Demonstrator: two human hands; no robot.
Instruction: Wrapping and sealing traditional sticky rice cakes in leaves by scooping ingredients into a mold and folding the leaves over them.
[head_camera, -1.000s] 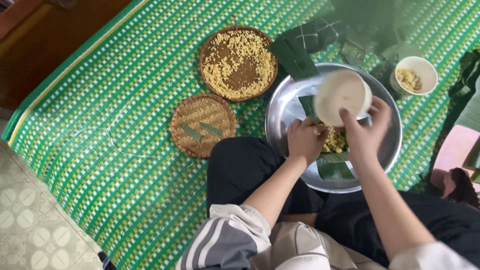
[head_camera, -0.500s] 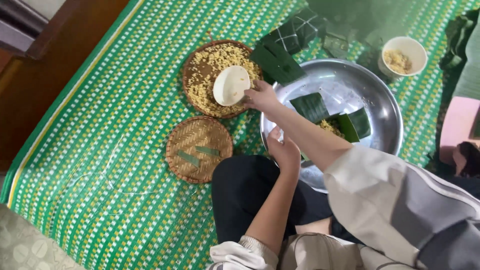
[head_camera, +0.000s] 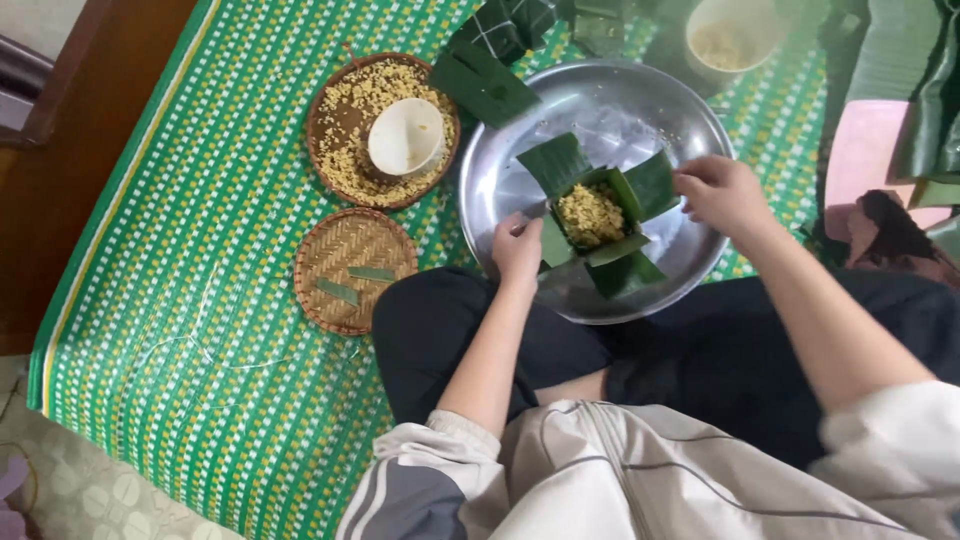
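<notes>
We pinch the leaf parcel w/ filling in the steel tray: left hand & right hand fingers pressed together on opposite flaps

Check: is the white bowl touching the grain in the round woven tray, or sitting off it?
Touching. The head view shows the white bowl sitting inside the round woven tray, directly on the yellow grain, which surrounds its base with no gap.

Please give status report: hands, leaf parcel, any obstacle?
Left hand and right hand both at leaf parcel, grip unclear. Parcel open, yellow filling showing, inside metal tray. Nothing between hands and parcel.
</notes>
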